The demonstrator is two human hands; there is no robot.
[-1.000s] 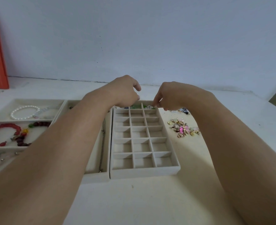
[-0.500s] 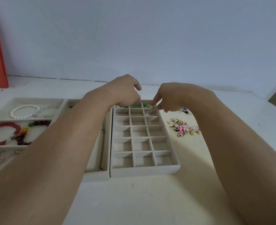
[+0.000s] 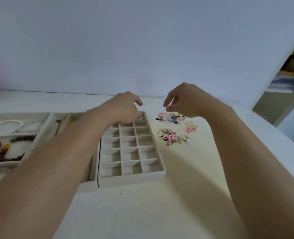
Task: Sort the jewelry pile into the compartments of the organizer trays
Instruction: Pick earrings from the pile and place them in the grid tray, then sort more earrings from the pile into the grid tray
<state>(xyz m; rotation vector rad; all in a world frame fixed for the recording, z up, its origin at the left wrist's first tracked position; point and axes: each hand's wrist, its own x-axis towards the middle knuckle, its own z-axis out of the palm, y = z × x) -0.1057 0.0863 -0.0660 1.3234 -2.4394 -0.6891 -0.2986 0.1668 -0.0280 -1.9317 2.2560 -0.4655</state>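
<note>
Right hand now above table

Dim, cool, even light — soft arm shadows on the table; slight blur, wide-angle bending at the edges.

One head-worn wide-angle view looks forward and down along both forearms onto the bench (edges bowed by the lens), near the trays, facing the back wall.
</note>
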